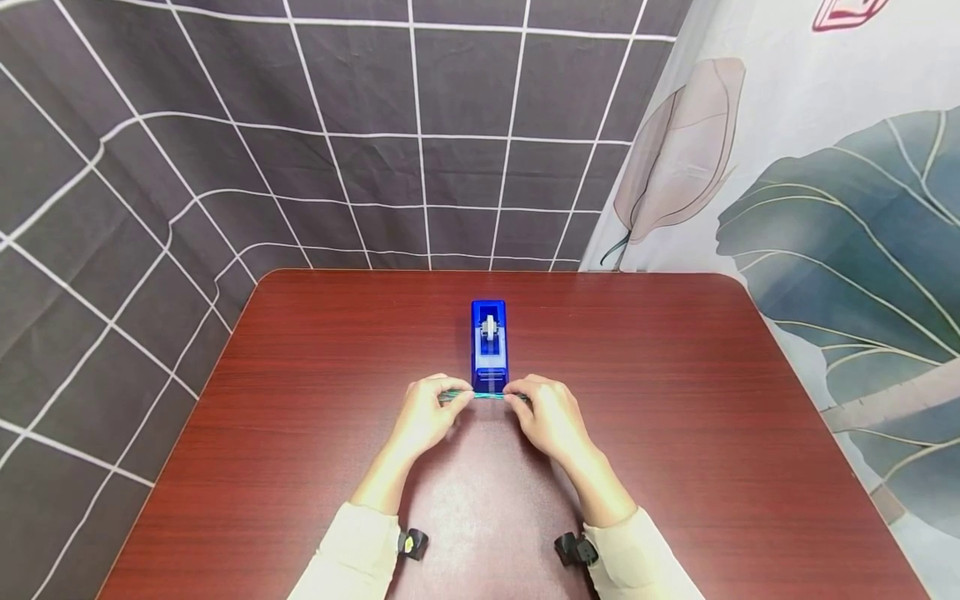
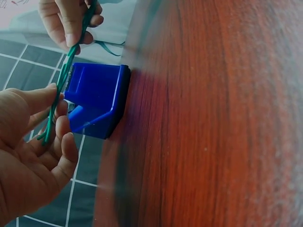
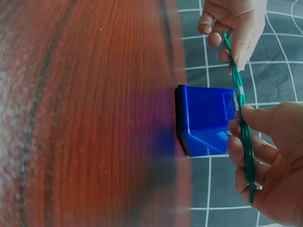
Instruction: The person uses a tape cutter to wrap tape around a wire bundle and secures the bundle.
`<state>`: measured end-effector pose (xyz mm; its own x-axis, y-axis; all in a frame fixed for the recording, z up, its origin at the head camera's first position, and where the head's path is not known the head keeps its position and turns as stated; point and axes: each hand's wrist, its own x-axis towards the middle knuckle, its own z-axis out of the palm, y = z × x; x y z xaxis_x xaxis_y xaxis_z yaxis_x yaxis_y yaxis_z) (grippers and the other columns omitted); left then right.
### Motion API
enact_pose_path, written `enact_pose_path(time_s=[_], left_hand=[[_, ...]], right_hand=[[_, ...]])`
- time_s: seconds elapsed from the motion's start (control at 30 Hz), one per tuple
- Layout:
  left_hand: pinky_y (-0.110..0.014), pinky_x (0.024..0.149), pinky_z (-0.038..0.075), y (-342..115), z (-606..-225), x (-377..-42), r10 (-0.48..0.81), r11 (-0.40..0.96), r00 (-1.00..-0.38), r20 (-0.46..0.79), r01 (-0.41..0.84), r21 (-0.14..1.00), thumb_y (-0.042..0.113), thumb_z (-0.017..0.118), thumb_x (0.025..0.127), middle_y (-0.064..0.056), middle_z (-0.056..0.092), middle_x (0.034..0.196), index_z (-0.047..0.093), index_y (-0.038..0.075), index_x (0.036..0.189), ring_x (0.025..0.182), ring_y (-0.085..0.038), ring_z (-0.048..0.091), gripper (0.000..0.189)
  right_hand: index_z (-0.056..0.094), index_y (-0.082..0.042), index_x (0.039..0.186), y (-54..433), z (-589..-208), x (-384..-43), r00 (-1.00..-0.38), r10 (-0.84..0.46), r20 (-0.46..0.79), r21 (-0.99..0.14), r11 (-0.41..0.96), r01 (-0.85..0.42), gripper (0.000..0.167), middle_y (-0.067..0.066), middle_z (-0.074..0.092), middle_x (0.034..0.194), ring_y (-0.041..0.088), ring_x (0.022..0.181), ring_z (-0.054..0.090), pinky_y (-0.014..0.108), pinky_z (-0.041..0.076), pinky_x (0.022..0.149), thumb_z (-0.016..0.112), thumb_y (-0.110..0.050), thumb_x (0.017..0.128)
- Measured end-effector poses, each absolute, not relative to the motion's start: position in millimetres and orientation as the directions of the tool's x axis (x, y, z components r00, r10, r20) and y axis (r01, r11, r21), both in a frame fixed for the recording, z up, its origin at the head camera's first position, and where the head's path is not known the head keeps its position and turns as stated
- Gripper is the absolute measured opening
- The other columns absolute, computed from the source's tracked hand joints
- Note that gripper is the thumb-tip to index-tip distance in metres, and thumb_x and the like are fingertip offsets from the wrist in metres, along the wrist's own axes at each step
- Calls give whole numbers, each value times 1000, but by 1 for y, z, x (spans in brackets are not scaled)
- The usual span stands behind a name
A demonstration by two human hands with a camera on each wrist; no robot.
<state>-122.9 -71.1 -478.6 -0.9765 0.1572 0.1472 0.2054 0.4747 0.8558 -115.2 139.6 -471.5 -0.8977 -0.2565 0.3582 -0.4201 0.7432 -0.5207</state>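
A thin bundle of green strands (image 1: 489, 396) stretches sideways between both hands, just in front of a blue tape dispenser (image 1: 490, 367). Its left part is pinched by my left hand (image 1: 422, 421) between thumb and fingers. My right hand (image 1: 553, 418) pinches the right part the same way. In the right wrist view, a paler, shiny patch shows midway along the bundle (image 3: 242, 106); whether it is tape I cannot tell. The left wrist view shows loose ends of the strands (image 2: 45, 138) sticking out below the left thumb. A roll of tape (image 1: 490, 327) sits in the dispenser.
The dispenser stands on a reddish-brown wooden table (image 1: 337, 333). Behind and left hangs a dark grid-patterned curtain (image 1: 465, 92); a white leaf-print curtain (image 1: 847, 250) hangs on the right. Small black wrist cameras (image 1: 415, 544) are worn at both sleeves.
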Motion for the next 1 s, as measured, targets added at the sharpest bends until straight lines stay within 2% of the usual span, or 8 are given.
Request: enact_pose_path(time_s=[0.2,0.47,1.0], left_hand=[[-23,57,50,-71,-479,-123,149,476,-975,165,217,852,12,78,89,0,67,80,79,4,96,54,-6,60,11],[-24,58,50,-70,-479,-123,136,472,-974,183,226,852,9,79,87,1,67,80,79,6,94,59,-6,59,8],[-25,61,49,-69,-479,-125,124,494,-970,208,242,835,10,82,85,5,66,77,79,9,91,62,-6,58,7]], right_hand=[[78,-9,93,139,-472,-116,-898,-262,354,-515,747,-421,4,3,73,89,23,82,71,44,56,73,76,-10,90],[78,-4,91,138,-473,-119,-879,-285,382,-473,757,-451,5,7,74,86,26,80,73,44,57,73,74,-7,89],[78,-8,92,138,-472,-118,-879,-269,394,-456,773,-441,5,3,74,87,24,79,72,44,55,70,76,-12,89]])
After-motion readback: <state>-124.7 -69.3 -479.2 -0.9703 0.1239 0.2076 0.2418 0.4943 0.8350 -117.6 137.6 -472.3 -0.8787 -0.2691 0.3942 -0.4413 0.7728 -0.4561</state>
